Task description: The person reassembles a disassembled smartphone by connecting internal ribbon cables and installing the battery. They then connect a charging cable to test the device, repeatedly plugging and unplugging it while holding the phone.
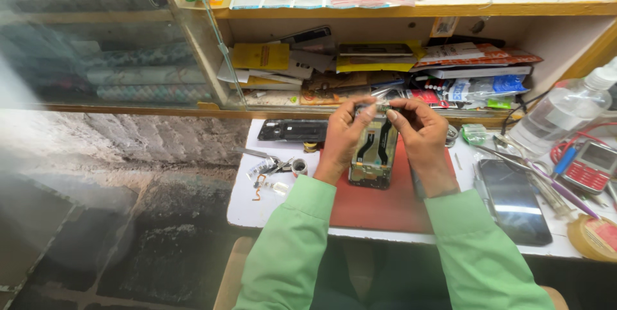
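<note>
Left hand (344,140) and right hand (421,133) pinch the top edge of an opened rectangular phone chassis (374,152), fingertips narrow. Below the fingers lies a smooth red mat (379,204).

Both hands (382,133) on opened phone (374,152)

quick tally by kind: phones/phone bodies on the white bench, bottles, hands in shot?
Opened phone body held in both hands: 1
Dark phone frame lying at the back of the bench: 1
Black smartphone lying screen-up: 1
Red keypad phone: 1
Clear plastic bottle: 1
Hands: 2, left hand and right hand
Total: 7
</note>
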